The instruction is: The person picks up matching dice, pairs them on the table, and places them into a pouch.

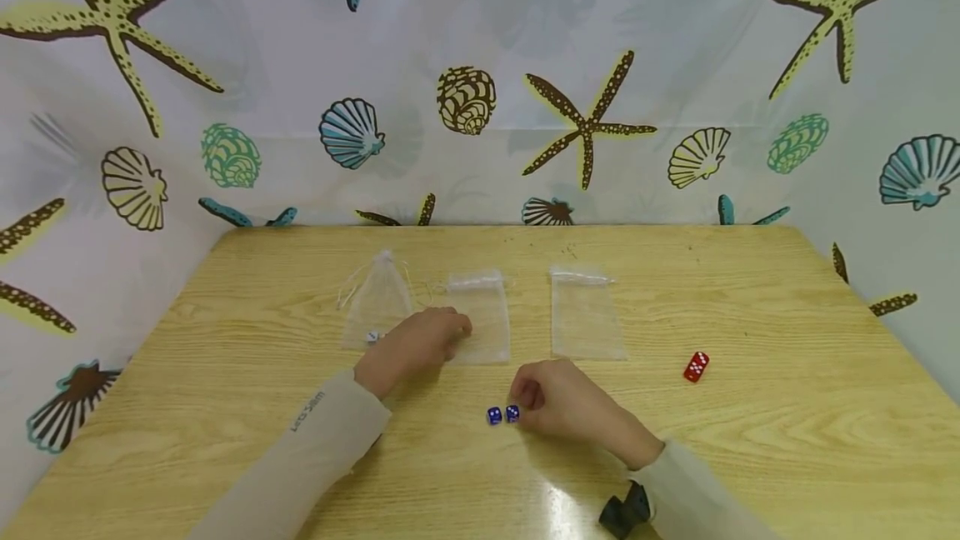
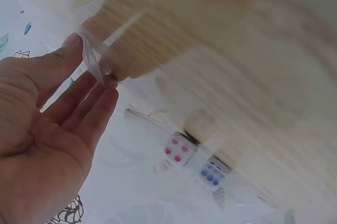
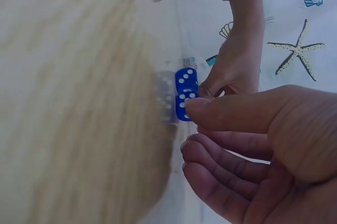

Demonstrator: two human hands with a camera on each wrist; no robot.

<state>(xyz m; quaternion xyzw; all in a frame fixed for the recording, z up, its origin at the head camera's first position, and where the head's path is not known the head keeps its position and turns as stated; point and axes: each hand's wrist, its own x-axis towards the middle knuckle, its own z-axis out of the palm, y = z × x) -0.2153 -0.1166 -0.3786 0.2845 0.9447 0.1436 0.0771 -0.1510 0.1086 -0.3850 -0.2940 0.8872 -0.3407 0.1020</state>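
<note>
My left hand (image 1: 420, 340) lies over the left edge of the middle sheer white drawstring pouch (image 1: 483, 327). In the left wrist view its thumb and fingertips pinch a fold of sheer fabric. My right hand (image 1: 562, 402) is at two blue dice (image 1: 494, 416) with white dots, which sit side by side on the table. The right wrist view has the thumb tip on the nearer blue die (image 3: 182, 109), other fingers curled below. Beside the left wrist lies another sheer pouch (image 1: 381, 290) with white dice (image 2: 180, 149) in it, showing pink and blue dots.
A third sheer pouch (image 1: 588, 315) lies flat on the right of the middle one. Red dice (image 1: 696, 367) with white dots sit farther right on the wooden table (image 1: 787, 440). A curtain (image 1: 480, 23) printed with shells and starfish hangs behind and at both sides.
</note>
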